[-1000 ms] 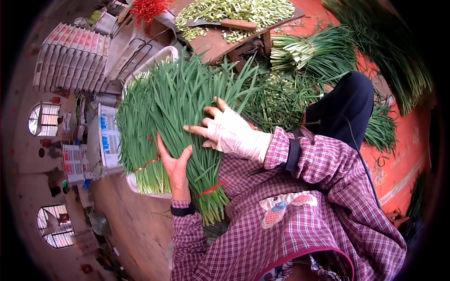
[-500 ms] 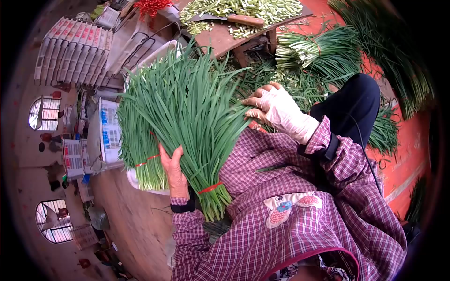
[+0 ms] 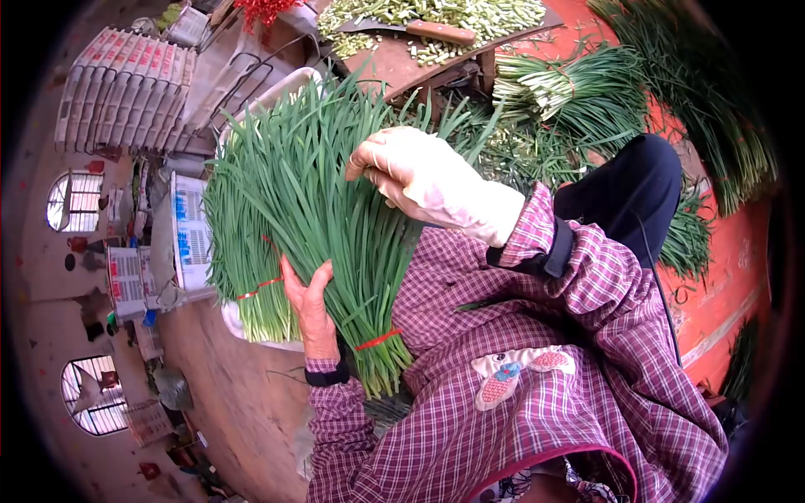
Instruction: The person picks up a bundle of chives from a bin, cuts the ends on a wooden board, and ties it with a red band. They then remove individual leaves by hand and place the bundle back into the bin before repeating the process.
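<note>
Chive bundle [image 3: 344, 235], tied with red tape [image 3: 379, 339] near its lower ends, is in the middle of the view, between the person's two hands. At the far left there is a stack of whitish crates [image 3: 126, 96], and after it a white panel [image 3: 193, 239] with blue print. Next comes a white tub [image 3: 231, 320], in which a second tied bunch of chives [image 3: 239, 226] is lying. The left hand [image 3: 313, 314] is at the left side of the bundle; its thumb stands wide from the forefinger, but the other fingers are hidden, so I cannot tell how firmly it holds. The right hand [image 3: 419, 172], with a pale covering and bare fingertips, is bent over the leaves; whether its fingers pinch any, I cannot tell. Further right, a knife [image 3: 441, 32] lies on a wooden board [image 3: 394, 71] beside chopped stems [image 3: 503, 12], and another tied bunch [image 3: 587, 92] lies beyond.
</note>
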